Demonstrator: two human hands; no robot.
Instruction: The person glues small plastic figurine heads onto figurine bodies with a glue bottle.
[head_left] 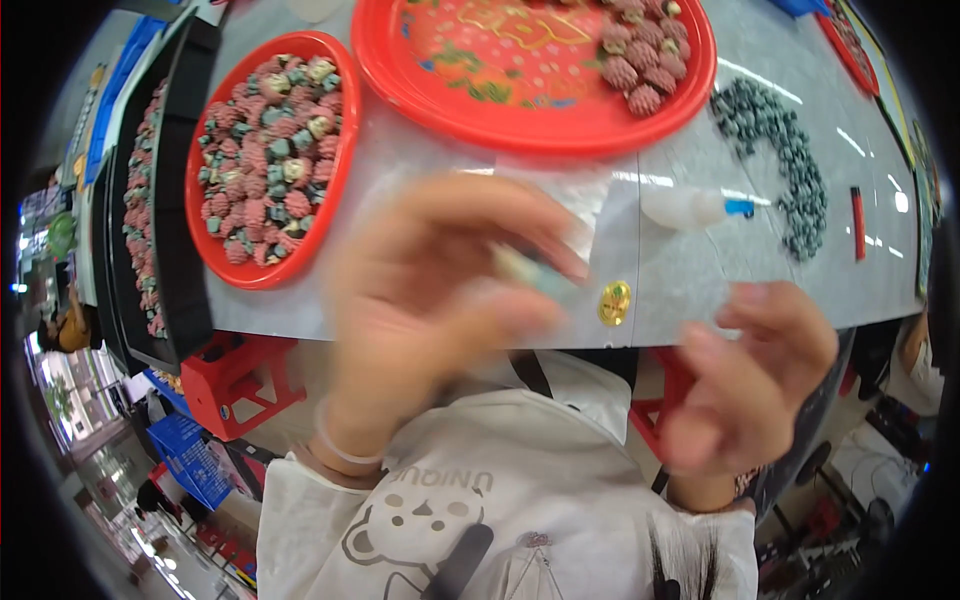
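Blurred by motion, my left hand (420, 275) is over the near edge of the table, its thumb and fingers closed around a small cream and blue-green piece (528, 270). The piece's exact shape is smeared. To the right, my right hand (755, 375) hovers by the same edge, fingers loosely curled and thumb apart, with nothing visible in it. Between the hands a gold oval sticker (614, 303) lies on the table. Beyond it is a whitish squeeze bottle (685, 208) on its side, with a blue tip.
A red oval tray (350, 190) holds mixed pink, blue-green and cream pieces; a black bin (185, 200) stands beside it. Pink ridged pieces (645, 55) lie in a larger red tray (480, 130). Blue-green pieces (795, 165) and a red stick-like item (858, 223) lie at right.
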